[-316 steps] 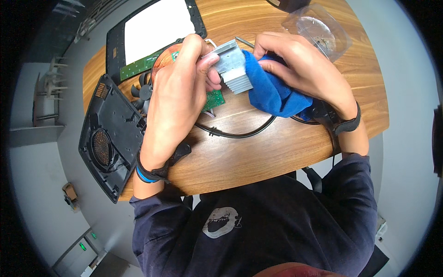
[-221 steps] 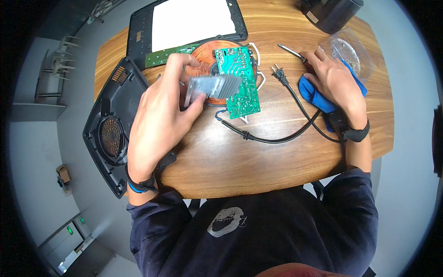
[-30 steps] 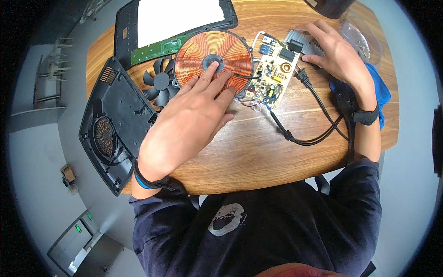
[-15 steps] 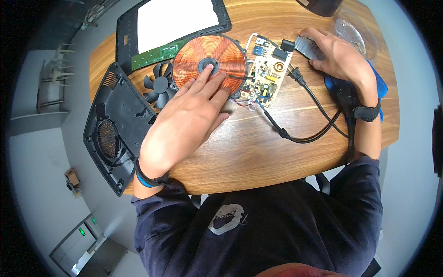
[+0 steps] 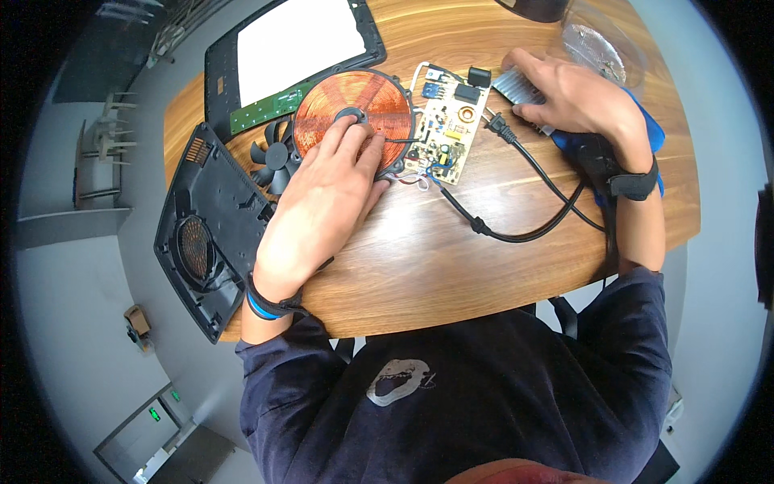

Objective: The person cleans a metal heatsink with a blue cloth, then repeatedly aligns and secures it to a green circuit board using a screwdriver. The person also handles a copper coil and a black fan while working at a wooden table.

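My left hand [image 5: 326, 194] lies over a round copper coil [image 5: 322, 97], its fingers stretched out with the tips near the dark centre. Toward the far right, my right hand [image 5: 580, 93] has thumb and fingers around a ribbed silver heat sink [image 5: 511, 87], partly covered by the hand. Between the two hands sits a pale circuit board [image 5: 449, 129] crowded with components. Wires join it to the coil side, and a black power cord [image 5: 516, 237] runs from its near end to a two-pin plug [image 5: 501, 127] beside it.
Left of the coil are a black fan [image 5: 278, 157], a green circuit strip [image 5: 266, 110] and a black plastic housing [image 5: 181, 234]. A black-framed panel [image 5: 367, 32] lies behind. At the right are a clear plastic container [image 5: 597, 50] and a blue cloth [image 5: 653, 129].
My left fingers have bent slightly and drawn together on the coil. The heat sink under my right hand has turned, showing more of its ribs. The whole view has shifted a little.
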A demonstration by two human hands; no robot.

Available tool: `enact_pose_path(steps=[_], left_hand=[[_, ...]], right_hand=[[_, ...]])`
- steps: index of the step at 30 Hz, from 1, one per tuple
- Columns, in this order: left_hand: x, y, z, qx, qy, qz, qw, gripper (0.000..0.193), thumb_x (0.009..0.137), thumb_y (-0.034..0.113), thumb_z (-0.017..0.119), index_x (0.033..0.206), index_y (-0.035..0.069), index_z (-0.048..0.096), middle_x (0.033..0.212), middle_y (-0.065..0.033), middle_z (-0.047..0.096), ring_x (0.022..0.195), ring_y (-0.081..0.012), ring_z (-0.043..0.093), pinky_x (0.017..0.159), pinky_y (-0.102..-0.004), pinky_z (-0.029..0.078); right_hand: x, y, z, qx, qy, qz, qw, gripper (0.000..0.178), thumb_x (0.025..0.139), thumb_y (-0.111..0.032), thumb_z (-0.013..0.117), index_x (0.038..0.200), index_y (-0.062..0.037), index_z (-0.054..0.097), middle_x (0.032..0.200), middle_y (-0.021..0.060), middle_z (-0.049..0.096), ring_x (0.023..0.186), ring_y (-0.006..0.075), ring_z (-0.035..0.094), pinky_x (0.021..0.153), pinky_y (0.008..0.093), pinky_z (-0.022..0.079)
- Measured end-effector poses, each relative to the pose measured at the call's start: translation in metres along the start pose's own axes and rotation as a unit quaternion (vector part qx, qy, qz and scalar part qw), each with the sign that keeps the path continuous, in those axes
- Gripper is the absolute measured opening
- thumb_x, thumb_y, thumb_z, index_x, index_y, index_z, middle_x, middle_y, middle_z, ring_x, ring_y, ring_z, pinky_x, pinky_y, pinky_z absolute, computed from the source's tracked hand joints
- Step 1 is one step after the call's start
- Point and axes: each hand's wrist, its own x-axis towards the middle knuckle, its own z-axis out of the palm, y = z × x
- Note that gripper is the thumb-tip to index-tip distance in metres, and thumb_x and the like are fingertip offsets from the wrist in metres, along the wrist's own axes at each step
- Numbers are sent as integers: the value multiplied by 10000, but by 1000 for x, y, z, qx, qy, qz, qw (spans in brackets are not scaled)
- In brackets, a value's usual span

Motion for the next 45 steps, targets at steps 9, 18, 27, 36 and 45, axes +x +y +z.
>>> enact_pose_path(steps=[9,18,27,36,45], left_hand=[[5,7,-17,-48,-15,16,999,637,1013,194,739,1567,-32,519,1567,-237,533,1475,-421,511,1229,-459,452],[46,21,-23,-69,-34,86,993,628,1074,250,677,1633,46,476,1654,-259,473,1478,-436,525,1213,-476,465],[79,36,-7,-7,-103,106,989,537,1098,332,641,1605,176,559,1677,-357,391,1454,-491,545,1188,-487,499],[99,39,-15,13,-159,99,982,543,1091,347,648,1567,103,555,1668,-377,386,1442,-489,556,1180,-486,512],[161,21,2,12,-143,135,980,564,1052,283,700,1538,38,553,1607,-249,535,1374,-439,620,1142,-483,534]], right_hand=[[-14,6,6,46,97,-34,994,613,947,-183,774,1487,-102,495,1199,276,720,1077,464,723,935,513,586],[-23,26,25,113,214,-118,963,589,964,-135,726,1500,-59,494,1379,287,660,1179,492,695,1007,524,575],[-27,21,37,96,193,-93,972,525,984,-206,770,1452,-103,554,1221,292,700,1084,485,727,894,529,611],[-26,20,44,91,229,-65,967,485,1012,-253,752,1431,-90,572,1172,316,697,1042,502,730,871,537,610],[-25,17,39,126,226,-38,965,573,1007,-262,759,1512,-132,520,1303,349,653,1125,521,706,941,547,600]])
